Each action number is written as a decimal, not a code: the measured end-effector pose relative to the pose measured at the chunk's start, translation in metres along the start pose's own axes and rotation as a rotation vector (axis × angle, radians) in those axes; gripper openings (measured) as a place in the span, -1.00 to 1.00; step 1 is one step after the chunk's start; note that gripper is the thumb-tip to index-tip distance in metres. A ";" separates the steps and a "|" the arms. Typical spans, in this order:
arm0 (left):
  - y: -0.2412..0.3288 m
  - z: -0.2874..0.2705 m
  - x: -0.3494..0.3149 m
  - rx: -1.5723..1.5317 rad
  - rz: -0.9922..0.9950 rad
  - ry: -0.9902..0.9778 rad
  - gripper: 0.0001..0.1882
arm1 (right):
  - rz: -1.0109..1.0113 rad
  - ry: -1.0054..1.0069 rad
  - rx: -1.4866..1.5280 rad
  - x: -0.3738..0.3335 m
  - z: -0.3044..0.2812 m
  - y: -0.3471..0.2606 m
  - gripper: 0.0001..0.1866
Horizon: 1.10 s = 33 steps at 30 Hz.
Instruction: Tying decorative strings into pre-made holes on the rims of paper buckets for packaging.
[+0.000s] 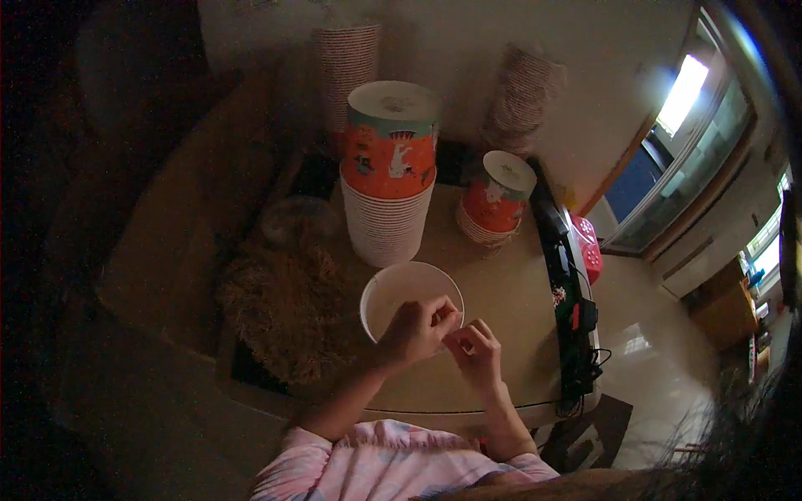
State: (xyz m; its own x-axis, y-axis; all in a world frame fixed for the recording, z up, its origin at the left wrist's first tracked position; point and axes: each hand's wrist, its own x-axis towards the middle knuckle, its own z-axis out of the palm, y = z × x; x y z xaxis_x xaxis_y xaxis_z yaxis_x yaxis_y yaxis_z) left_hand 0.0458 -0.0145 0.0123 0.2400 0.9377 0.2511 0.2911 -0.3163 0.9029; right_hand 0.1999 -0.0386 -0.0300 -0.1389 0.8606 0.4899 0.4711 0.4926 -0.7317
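A white paper tub (409,285) with its open mouth up stands near the front of the table. Over its right rim, my left hand (424,327) is closed, fingertips pinched together. Close beside it, my right hand (476,351) is also closed in a pinch, just outside the rim. What lies between the fingertips is too small and dark to make out. Behind the tub rises a tall stack of upside-down paper tubs (389,167), the top one orange and green with printed figures.
A shorter stack of orange tubs (499,196) stands to the right. Wrapped stacks of cups (349,71) lean by the wall. Dry brown fibres (284,309) lie at the left. Along the table's right edge are a red plastic thing (586,247) and black cables (595,359).
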 end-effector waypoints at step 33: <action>-0.048 -0.002 0.034 -0.438 -0.762 -0.754 -0.77 | -0.270 -0.050 -0.120 -0.018 0.007 0.016 -0.81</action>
State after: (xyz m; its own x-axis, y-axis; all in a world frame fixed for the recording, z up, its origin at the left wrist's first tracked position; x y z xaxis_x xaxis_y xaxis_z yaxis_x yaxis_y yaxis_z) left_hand 0.0378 0.0327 -0.0223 0.6747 0.4933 -0.5490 0.2874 0.5096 0.8110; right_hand 0.2035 -0.0453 -0.0539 -0.3147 0.7077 0.6326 0.5108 0.6880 -0.5155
